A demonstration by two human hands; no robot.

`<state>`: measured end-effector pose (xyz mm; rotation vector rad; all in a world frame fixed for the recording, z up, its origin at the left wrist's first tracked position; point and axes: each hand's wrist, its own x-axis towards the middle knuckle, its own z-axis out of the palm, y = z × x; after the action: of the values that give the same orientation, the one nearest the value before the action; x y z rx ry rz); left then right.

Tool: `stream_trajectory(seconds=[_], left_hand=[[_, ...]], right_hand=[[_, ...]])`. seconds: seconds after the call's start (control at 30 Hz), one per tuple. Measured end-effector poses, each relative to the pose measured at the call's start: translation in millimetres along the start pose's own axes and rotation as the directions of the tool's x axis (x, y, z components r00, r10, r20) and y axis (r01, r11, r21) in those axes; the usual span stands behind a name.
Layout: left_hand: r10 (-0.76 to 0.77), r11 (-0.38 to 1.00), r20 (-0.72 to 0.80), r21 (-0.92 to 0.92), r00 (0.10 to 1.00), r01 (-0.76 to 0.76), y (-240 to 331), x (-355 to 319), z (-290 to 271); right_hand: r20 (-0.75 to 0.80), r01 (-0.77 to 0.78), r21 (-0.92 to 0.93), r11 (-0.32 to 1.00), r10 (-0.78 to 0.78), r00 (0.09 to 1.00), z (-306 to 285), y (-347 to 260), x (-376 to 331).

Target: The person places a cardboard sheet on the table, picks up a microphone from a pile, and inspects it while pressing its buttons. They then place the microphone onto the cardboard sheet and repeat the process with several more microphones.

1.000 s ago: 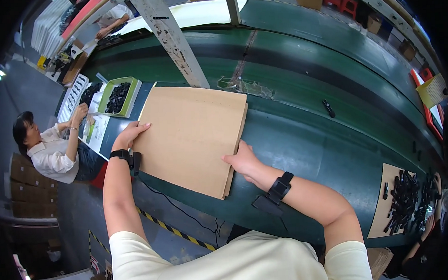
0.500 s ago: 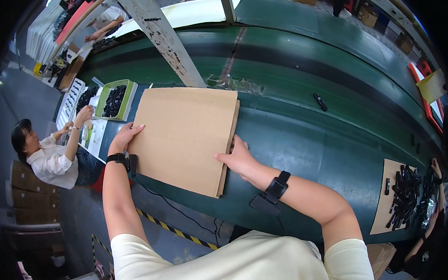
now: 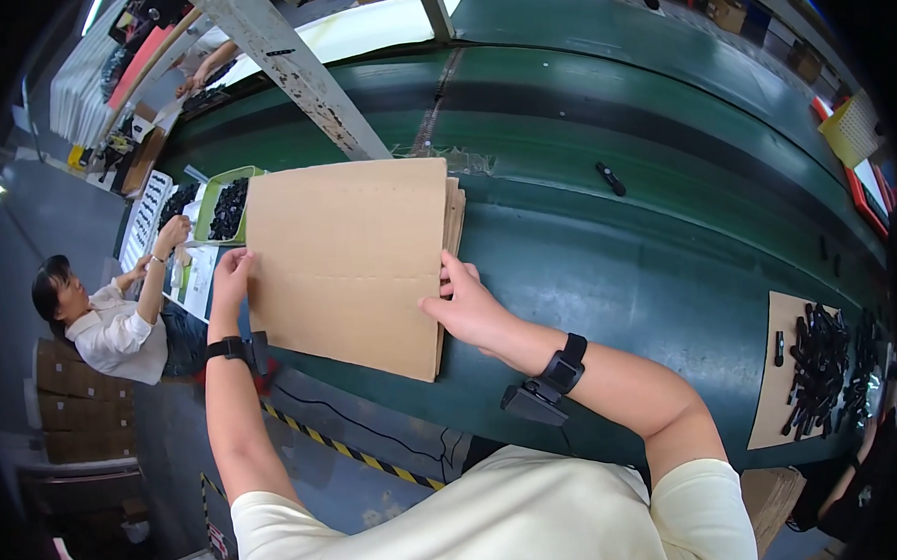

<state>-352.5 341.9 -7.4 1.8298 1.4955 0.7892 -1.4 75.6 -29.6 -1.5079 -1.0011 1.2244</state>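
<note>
On the far left, brown cartons (image 3: 83,401) in a pile on the floor, and just beside them a co-worker (image 3: 120,329) in a white shirt, with one hand near a white tray (image 3: 146,218) with rows of small dark parts. Next, a green box (image 3: 203,221) with many black pieces (image 3: 229,207) inside, partly hidden on its right side.

Then the left hand (image 3: 231,274), with a black strap (image 3: 229,349) around the wrist: fingers bent, pinching the left edge of a large brown cardboard sheet (image 3: 348,259). In the left middle of the green bench (image 3: 568,265), this sheet, lying over a stack of similar sheets (image 3: 455,212), with their edges visible on the right; impossible to tell whether touching them everywhere. Behind it, a worn, slanting white post (image 3: 294,77); below, black and yellow striped tape (image 3: 351,447) on the floor.

At the right edge of the sheet, the right hand (image 3: 467,304): thumb on the upper face, forefinger at the edge, gripping between them; other fingers partly hidden.

Farther right, alone on the green surface, a black piece (image 3: 610,179). At the right end, a heap of black pieces (image 3: 815,374) on another cardboard piece (image 3: 767,406), and behind, a yellow basket (image 3: 851,134).
</note>
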Motion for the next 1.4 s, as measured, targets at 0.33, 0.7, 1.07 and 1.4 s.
stream_trajectory(seconds=[0.33, 0.7, 1.07, 1.4], left_hand=[[0.117, 0.987, 0.066, -0.115, 0.991, -0.109, 117, -144, -8], [0.299, 0.951, 0.342, -0.026, 0.891, -0.309, 207, -289, 243], [0.245, 0.957, 0.422, 0.04, 0.873, -0.288, 211, -293, 339], [0.41, 0.893, 0.228, 0.098, 0.883, -0.44, 214, -298, 288]], right_hand=[[-0.027, 0.269, 0.021, 0.963, -0.269, 0.963, -83, 7, -79], [-0.524, -0.179, -0.536, 0.825, -0.159, 0.837, -256, 92, -276], [-0.592, -0.373, -0.691, 0.619, -0.19, 0.783, -285, 144, -303], [-0.552, -0.32, -0.733, 0.601, -0.25, 0.795, -282, 139, -297]])
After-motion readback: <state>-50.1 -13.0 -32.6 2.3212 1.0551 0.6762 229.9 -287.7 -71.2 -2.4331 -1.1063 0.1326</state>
